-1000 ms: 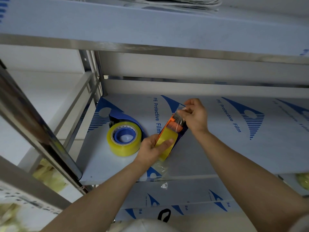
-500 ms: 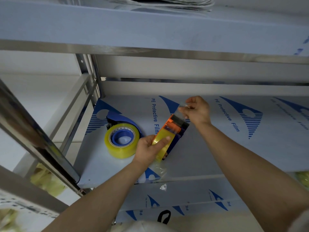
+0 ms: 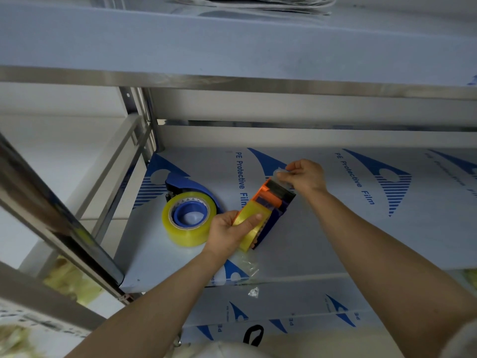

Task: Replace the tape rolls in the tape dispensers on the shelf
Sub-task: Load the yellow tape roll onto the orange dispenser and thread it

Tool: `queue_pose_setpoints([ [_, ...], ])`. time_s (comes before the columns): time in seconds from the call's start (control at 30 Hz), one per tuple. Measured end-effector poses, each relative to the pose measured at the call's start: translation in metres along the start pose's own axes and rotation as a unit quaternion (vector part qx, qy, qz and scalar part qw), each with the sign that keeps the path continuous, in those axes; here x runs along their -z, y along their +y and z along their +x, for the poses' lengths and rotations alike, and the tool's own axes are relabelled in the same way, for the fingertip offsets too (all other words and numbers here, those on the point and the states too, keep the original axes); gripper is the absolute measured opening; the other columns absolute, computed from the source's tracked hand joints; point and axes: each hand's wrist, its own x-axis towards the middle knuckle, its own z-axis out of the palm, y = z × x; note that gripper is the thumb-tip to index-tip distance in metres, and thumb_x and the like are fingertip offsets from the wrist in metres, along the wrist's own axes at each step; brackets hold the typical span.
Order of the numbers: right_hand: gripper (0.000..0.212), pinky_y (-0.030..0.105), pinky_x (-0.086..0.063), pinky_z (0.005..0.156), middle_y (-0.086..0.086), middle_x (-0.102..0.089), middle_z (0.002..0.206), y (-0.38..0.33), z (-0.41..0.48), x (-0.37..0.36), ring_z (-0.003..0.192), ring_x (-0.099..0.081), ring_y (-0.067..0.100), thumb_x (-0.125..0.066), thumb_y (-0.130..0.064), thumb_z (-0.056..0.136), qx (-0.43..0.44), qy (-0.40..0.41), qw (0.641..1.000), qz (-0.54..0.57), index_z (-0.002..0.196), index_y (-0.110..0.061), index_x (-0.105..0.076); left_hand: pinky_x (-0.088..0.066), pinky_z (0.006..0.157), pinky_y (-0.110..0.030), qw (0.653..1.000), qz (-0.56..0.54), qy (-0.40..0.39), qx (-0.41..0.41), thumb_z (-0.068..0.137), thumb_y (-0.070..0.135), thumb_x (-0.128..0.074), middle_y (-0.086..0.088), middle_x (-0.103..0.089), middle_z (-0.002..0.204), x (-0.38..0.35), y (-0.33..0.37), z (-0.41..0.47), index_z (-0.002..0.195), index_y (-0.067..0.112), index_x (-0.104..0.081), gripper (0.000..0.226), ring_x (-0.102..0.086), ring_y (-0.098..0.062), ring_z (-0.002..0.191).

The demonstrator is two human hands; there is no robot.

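- Here, in the middle of the frame, the left hand [image 3: 227,232] grips the yellowish tape roll [image 3: 251,223] seated in an orange-and-blue dispenser [image 3: 275,200], thumb across the roll's outer face and the other fingers wrapped under it.
- The dispenser sits low over the shelf [image 3: 322,244], tilted so its orange front end points toward the upper right; whether its underside touches the shelf cannot be told.
- The right hand [image 3: 305,175], just above and right of centre, is closed in a pinch — thumb and fingertips pressed on a clear tape end [image 3: 280,174] right at the dispenser's front.
- The strip is thin and glossy, and how far it runs back to the roll is hard to make out.
- Left of centre, a second roll [image 3: 189,222] lies flat on the shelf, yellow-clear with a blue core, just beside the left hand's knuckles but apart from them.
- Behind that roll, partly hidden by it, lies a blue dispenser [image 3: 192,183]; the roll seems to sit on or against it.
- The shelf wears a white film printed with blue shapes and the words "PE Protective Film".
- Near the shelf's front edge, below the left hand, lies a crumpled scrap [image 3: 247,263] of clear film — a smaller scrap [image 3: 253,292] shows on the lower level beneath.
- An upper shelf [image 3: 232,47] spans the top of the frame, its steel edge running right across.
- A steel post [image 3: 51,215] slants through the left side, with blurred yellowish material [image 3: 72,282] low behind it.
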Motion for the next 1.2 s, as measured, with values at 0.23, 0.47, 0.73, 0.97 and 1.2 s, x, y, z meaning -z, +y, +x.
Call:
queue_pose_setpoints([
  [0.23, 0.024, 0.035, -0.055, 0.076, 0.004, -0.061, 0.076, 0.001, -0.005, -0.005, 0.068, -0.058, 0.013, -0.080, -0.009, 0.069, -0.152, -0.024, 0.977, 0.146, 0.071, -0.012, -0.056, -0.045, 0.036, -0.020, 1.000, -0.002, -0.006, -0.006, 0.081, 0.012, -0.070, -0.003, -0.060, 0.043, 0.002, -0.002, 0.002, 0.059, 0.003, -0.056, 0.027, -0.054, -0.013, 0.033],
  [0.47, 0.010, 0.030, -0.056, 0.054, 0.011, -0.068, 0.065, 0.011, -0.010, -0.004, 0.058, -0.064, 0.020, -0.068, -0.012, 0.081, -0.315, -0.166, 0.899, 0.254, 0.074, -0.006, -0.067, -0.044, 0.035, -0.019, 1.000, 0.000, -0.005, -0.009, 0.081, 0.009, -0.069, -0.002, -0.060, 0.042, 0.002, -0.003, 0.003, 0.054, 0.007, -0.055, 0.031, -0.053, -0.012, 0.032],
  [0.73, 0.015, 0.029, -0.054, 0.048, 0.012, -0.063, 0.079, 0.014, -0.005, 0.010, 0.057, -0.064, 0.019, -0.061, -0.005, 0.085, -0.224, -0.085, 0.950, 0.201, 0.100, 0.001, -0.063, -0.044, 0.037, -0.018, 1.000, 0.021, -0.002, -0.016, 0.081, 0.010, -0.070, 0.002, -0.059, 0.042, 0.002, -0.002, 0.002, 0.055, 0.007, -0.054, 0.030, -0.054, -0.009, 0.034],
  [0.97, 0.026, 0.037, -0.054, 0.081, 0.014, -0.068, 0.098, -0.008, -0.022, 0.011, 0.090, -0.064, 0.024, -0.066, -0.024, 0.085, -0.071, -0.162, 0.979, 0.100, 0.101, -0.005, -0.068, -0.043, 0.036, -0.017, 1.000, 0.019, -0.003, -0.019, 0.081, 0.009, -0.069, 0.001, -0.058, 0.040, -0.001, 0.000, -0.001, 0.054, 0.008, -0.053, 0.031, -0.053, -0.008, 0.033],
  [1.2, 0.017, 0.040, -0.055, 0.082, 0.018, -0.067, 0.104, -0.002, -0.024, 0.007, 0.091, -0.064, 0.027, -0.066, -0.022, 0.085, -0.099, -0.156, 0.973, 0.136, 0.094, -0.007, -0.068, -0.044, 0.037, -0.016, 0.999, 0.032, 0.000, -0.025, 0.081, 0.010, -0.069, 0.003, -0.059, 0.040, -0.002, 0.001, -0.002, 0.056, 0.007, -0.054, 0.029, -0.053, -0.006, 0.034],
])
